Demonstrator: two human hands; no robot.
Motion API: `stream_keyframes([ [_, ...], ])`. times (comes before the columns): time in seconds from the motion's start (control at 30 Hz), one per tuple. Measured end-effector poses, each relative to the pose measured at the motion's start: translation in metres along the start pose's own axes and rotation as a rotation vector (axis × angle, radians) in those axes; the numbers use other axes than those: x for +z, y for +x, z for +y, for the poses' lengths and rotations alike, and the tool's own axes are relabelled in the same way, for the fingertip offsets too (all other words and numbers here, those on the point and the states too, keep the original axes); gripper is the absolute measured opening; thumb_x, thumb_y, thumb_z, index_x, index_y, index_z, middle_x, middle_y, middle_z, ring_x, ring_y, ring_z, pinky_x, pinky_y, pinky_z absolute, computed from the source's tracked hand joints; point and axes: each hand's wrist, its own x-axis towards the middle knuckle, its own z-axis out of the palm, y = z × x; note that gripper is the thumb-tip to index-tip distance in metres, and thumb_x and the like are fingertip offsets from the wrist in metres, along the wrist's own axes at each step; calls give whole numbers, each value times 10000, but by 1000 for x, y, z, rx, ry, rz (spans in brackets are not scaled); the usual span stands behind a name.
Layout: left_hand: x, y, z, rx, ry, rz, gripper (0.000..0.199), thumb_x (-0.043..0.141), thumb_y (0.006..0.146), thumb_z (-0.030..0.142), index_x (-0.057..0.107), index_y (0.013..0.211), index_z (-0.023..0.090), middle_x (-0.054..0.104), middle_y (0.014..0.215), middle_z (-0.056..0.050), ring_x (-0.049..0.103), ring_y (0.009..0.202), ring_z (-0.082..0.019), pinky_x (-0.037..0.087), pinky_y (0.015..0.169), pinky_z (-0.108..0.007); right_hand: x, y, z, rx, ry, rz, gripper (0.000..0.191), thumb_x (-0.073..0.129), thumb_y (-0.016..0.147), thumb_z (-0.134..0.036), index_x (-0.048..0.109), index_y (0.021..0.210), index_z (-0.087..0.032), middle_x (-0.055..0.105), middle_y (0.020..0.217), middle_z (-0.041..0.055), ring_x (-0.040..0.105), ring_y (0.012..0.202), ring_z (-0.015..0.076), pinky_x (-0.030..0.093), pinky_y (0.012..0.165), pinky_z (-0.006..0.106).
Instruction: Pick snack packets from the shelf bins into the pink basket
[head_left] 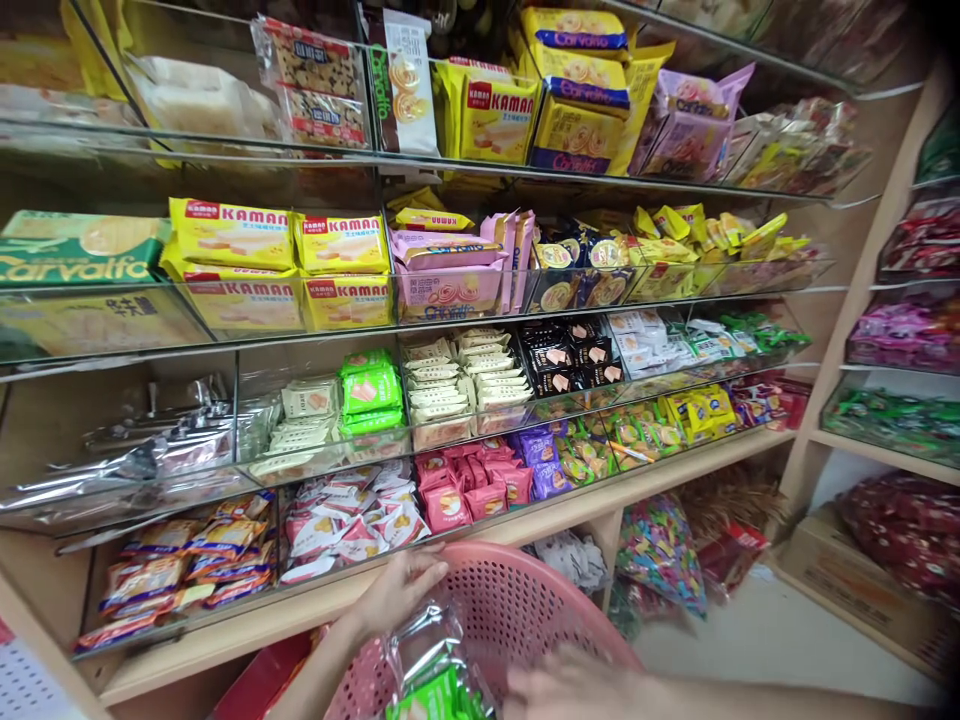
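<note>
A pink perforated plastic basket [517, 560] is at the bottom of the head view, tilted against the lowest shelf edge. My left hand [401, 590] grips its rim on the left side, fingers curled over the edge. Inside lie green snack packs [442, 695] and clear, shiny silver wrappers [431, 640]. My right hand [566, 685] is over the basket's right part, smeared by motion, so its fingers cannot be made out. Just above the basket, small red snack packets [469, 490] and white-and-red packets [356, 515] fill the lowest shelf bins.
Glass-fronted shelves hold yellow wafer packs [232, 235], pink cookie packs [450, 275], black packets [570, 355] and orange-blue packets [191, 555]. Low on the right are a bag of colourful sweets [660, 550] and a cardboard box [855, 580]. A red container [262, 680] sits under the shelf.
</note>
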Motion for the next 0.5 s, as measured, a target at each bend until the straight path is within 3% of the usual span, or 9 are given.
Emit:
stream_keyframes([
  [0.07, 0, 0, 2, 7, 3, -5, 520, 405, 861, 586, 596, 603, 178, 678, 789, -28, 545, 1101, -262, 369, 971, -302, -51, 5, 3, 82, -120, 31, 371, 654, 763, -356, 593, 1064, -147, 641, 1015, 119, 625, 865, 281, 500, 710, 400],
  [0.17, -1, -1, 4, -10, 13, 4, 501, 414, 863, 573, 597, 613, 180, 690, 814, -35, 532, 1126, -267, 374, 960, -299, -125, 7, 8, 161, -197, 282, 224, 540, 861, -313, 607, 1022, -173, 646, 966, 69, 617, 850, 217, 484, 697, 334],
  [0.23, -1, -1, 4, -23, 18, 8, 500, 416, 860, 576, 596, 612, 181, 694, 812, -32, 534, 1124, -266, 374, 955, -294, -161, 7, 18, 198, -263, 473, 209, 487, 900, -300, 615, 1003, -169, 637, 946, 55, 602, 869, 193, 470, 730, 318],
  [0.33, -1, -2, 5, -12, 9, -5, 514, 403, 865, 576, 553, 571, 183, 682, 776, -19, 554, 1082, -253, 378, 939, -283, -192, 14, 39, 235, -376, 646, 197, 469, 913, -265, 625, 964, -157, 630, 923, 52, 588, 886, 186, 451, 759, 312],
  [0.5, -1, -1, 4, -8, 3, -10, 504, 401, 869, 566, 499, 550, 189, 662, 751, -10, 566, 1046, -241, 379, 935, -281, -213, 40, 74, 292, -466, 710, 176, 475, 901, -195, 635, 951, -145, 631, 933, 61, 571, 926, 197, 428, 765, 300],
])
